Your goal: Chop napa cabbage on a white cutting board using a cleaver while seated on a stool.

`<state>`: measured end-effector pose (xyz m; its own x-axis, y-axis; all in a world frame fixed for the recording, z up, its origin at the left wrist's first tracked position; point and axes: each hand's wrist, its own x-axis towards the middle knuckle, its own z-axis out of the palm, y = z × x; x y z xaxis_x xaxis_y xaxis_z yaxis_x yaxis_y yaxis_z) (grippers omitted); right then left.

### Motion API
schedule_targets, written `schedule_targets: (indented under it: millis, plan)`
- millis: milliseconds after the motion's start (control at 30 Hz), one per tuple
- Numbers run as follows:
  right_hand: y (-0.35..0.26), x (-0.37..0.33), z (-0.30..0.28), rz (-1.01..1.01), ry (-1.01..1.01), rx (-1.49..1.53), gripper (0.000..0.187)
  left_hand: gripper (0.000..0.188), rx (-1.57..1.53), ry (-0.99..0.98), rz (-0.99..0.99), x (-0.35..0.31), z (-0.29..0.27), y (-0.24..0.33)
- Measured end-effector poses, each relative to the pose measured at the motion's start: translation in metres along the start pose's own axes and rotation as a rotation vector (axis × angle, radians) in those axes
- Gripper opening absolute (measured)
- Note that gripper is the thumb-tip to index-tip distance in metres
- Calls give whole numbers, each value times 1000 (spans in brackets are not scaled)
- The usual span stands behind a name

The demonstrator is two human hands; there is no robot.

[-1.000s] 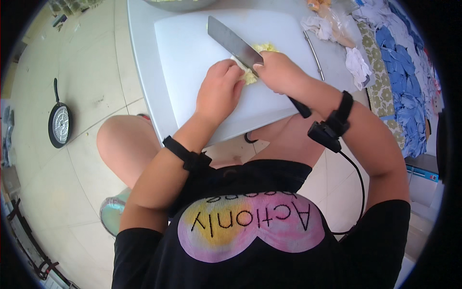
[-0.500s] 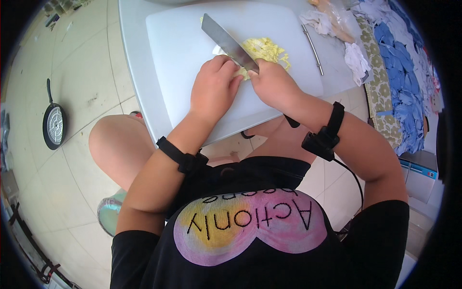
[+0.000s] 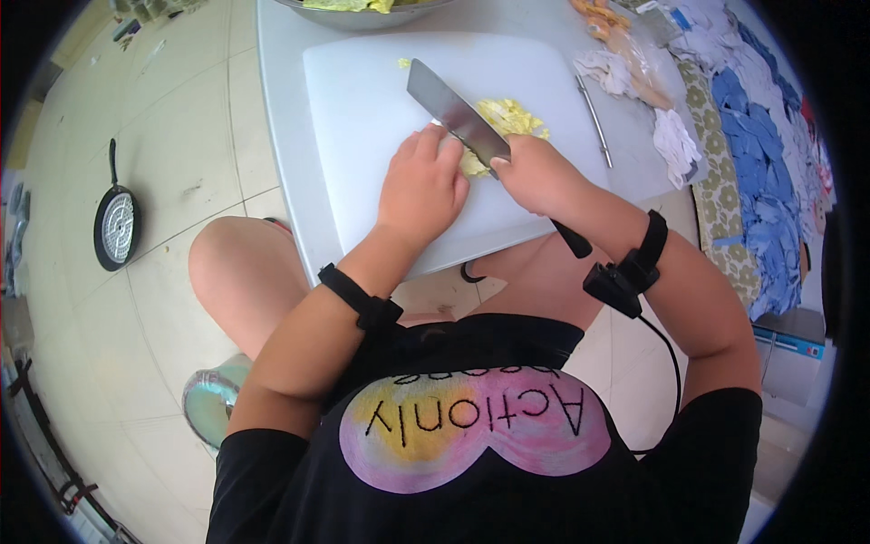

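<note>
My right hand (image 3: 542,174) is closed around the handle of a broad-bladed kitchen knife (image 3: 458,111); the handle's dark end shows below my wrist. The blade slants up and to the left across a white cutting board (image 3: 358,109). Close along the blade's left side is my left hand (image 3: 422,181), its fingers bent and pressed down on a piece of cabbage that they mostly hide. Shredded yellow-green cabbage (image 3: 515,118) lies in a small heap to the right of the blade, and a scrap (image 3: 404,63) sits near its tip.
A metal bowl (image 3: 372,16) with leaves stands at the table's far side. Right of the board lie a thin metal rod (image 3: 594,121) and a plastic bag (image 3: 632,63). Blue cloths (image 3: 757,163) are heaped farther right. A frying pan (image 3: 118,227) is on the tiled floor at left.
The view has shifted, bringing the bowl into sight at the top. My left fingers have drawn closer together and cover the white cabbage piece beside the blade. My right hand keeps hold of the knife.
</note>
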<state>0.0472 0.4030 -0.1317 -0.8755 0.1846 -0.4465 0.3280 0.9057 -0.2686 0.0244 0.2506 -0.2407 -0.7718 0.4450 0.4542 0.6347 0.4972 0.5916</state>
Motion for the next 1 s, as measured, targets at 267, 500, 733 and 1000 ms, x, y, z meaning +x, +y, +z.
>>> schedule_targets:
  millis: [267,500,733,1000]
  plan:
    - [12,22,8,-151,146,-43,32,26,-16,25,18,0,2,0]
    - [-23,-8,-38,72,-189,-15,32,23,-61,56,40,2,2,1]
    - [5,7,-12,-128,-52,-169,30,21,-11,73,26,1,0,-4]
    - [13,23,13,-166,142,-16,32,23,14,80,33,2,-1,1]
